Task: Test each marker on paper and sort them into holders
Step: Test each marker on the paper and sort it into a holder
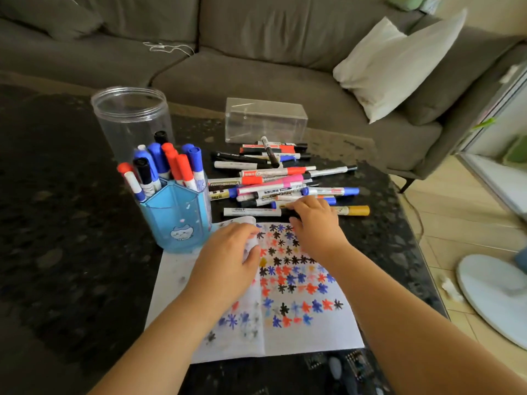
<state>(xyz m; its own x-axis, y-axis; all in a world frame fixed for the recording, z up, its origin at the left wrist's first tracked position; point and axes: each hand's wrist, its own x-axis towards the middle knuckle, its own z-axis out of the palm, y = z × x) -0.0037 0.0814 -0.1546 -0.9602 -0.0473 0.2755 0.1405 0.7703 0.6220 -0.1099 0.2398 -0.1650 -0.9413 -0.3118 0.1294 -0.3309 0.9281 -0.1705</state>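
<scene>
Your table (71, 238) is dark and speckled like stone, and it looks smooth and shiny. A thin white paper (313, 334) lies flat on it, full of little star marks in red, blue and black, with one corner curled up. Your left hand (228, 260) sits on the paper, and its curled fingers hold a small white crumpled wad (251, 246); you cannot tell what the wad is made of. Your right hand (316, 223) has its fingers bent down, touching the near edge of the marker pile (282, 178) just past the top of the paper. You cannot tell if it grips a marker yet. The markers are long, round plastic sticks with caps in blue, red, pink, black and gold, lying crisscross. A gold-capped marker (353, 210) pokes out just right of your right hand. Left of your left hand stands a blue plastic holder (176, 220) with flat sides and a cat face, packed with upright red, blue and black markers. Behind it is a tall, round, clear jar (129, 121). Beyond the pile sits a clear box (265, 121) with straight edges. The table edge runs close on your right, with more open room on your left.
</scene>
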